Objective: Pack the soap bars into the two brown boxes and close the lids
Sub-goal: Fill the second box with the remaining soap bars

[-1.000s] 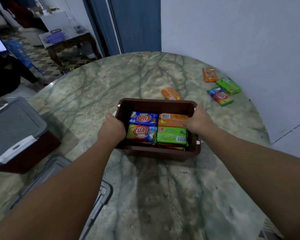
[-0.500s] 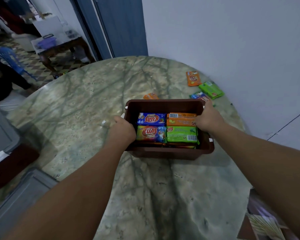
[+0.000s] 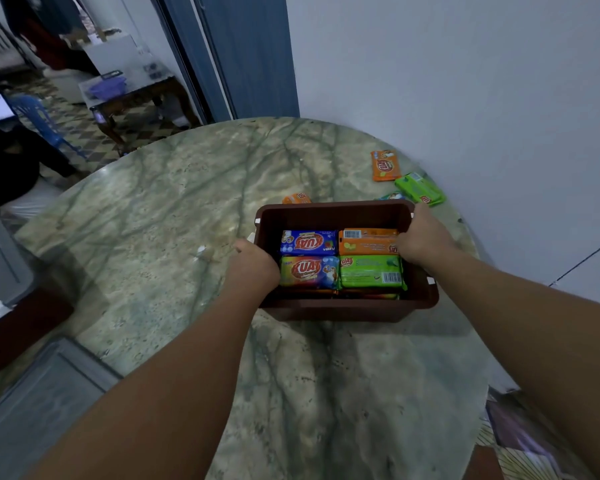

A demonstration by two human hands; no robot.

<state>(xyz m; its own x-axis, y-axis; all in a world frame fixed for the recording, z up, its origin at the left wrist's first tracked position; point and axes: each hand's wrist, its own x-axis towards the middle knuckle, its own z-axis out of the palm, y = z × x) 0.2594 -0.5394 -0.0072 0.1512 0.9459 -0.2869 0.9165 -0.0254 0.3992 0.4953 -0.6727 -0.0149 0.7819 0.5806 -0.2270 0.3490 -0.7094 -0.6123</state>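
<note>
desk (image 3: 174,216): carries the box and the loose bars
box (image 3: 333,213): lidless, between both hands, top layer four bars
left hand (image 3: 253,268): grips left rim
right hand (image 3: 421,237): grips right rim
loose bars (image 3: 385,165): beyond right hand
step: positioning the box
next: pack loose bars, then lid

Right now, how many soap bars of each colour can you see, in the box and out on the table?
Blue: 1, in the brown box, blue bar
Multicolour: 1, multicolour bar
Orange: 3, orange bars
Green: 2, green bars
Unclear: 1, half-hidden bar
Total: 8
</note>
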